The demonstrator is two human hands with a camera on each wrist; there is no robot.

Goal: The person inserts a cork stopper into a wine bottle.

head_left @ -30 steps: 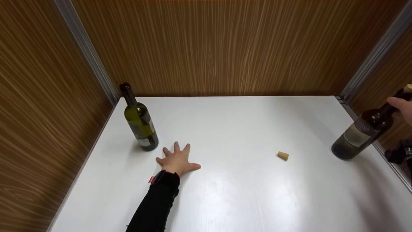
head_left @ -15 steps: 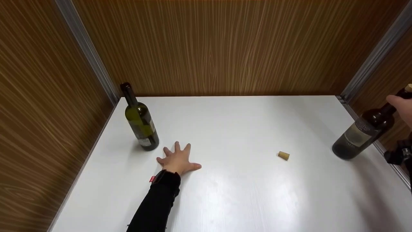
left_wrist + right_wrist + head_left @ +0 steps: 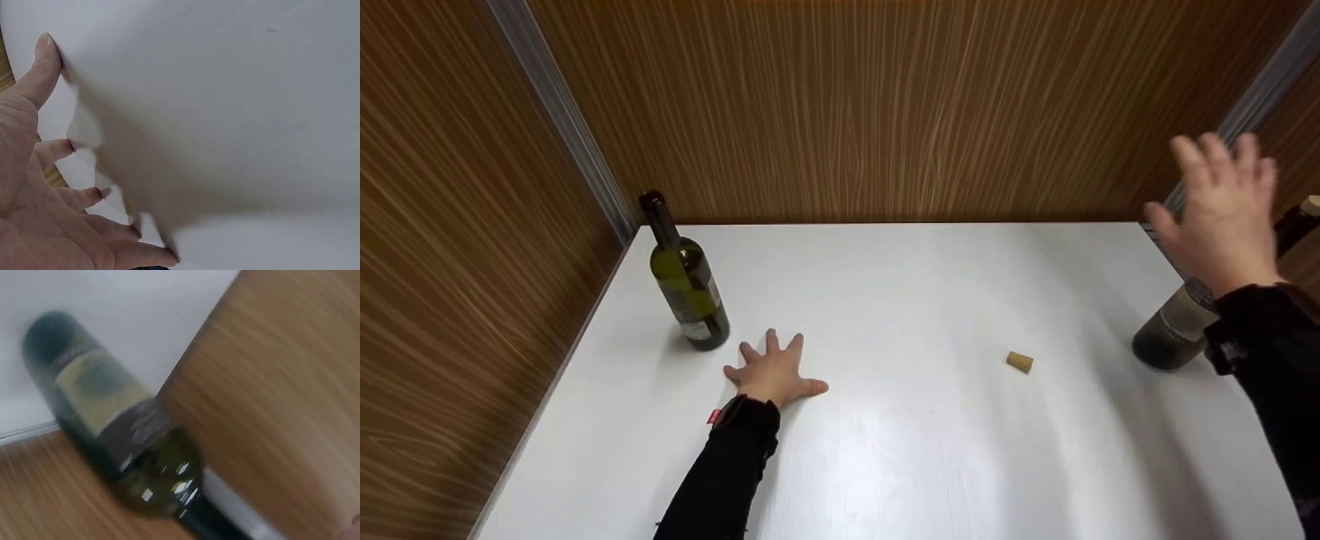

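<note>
Two hands, two wine bottles and a loose cork on a white table

The right hand (image 3: 1222, 214), fingers straight and spread, is raised at the far right, holding nothing, just in front of the dark green glass wine bottle with a pale label (image 3: 1174, 334) standing at the table's right edge. The left hand (image 3: 775, 369) lies flat, fingers splayed, on the white table (image 3: 900, 285) near the green glass wine bottle with a black neck (image 3: 684, 281) at far left. A small tan cork (image 3: 1020, 362) lies between the hands
</note>
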